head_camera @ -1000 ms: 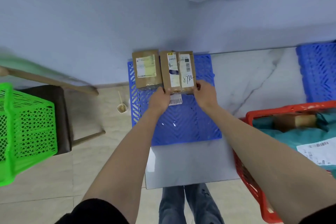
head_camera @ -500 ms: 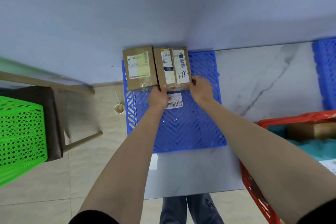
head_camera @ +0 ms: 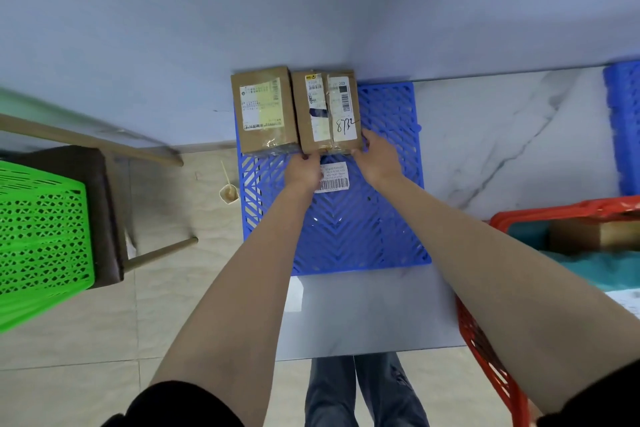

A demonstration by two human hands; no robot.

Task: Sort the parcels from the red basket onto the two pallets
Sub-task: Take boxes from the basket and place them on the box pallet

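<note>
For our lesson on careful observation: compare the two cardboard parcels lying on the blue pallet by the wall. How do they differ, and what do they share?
The left parcel bears one large pale label; the right parcel carries two narrower labels and handwritten digits. Both hands, left hand and right hand, grip the right parcel's near edge; nothing touches the left parcel. Both are brown cardboard boxes lying flat, side by side, on the blue pallet.

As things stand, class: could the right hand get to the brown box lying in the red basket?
Probably yes: the brown box lies uncovered on top in the red basket, beside the right hand's forearm.
</note>
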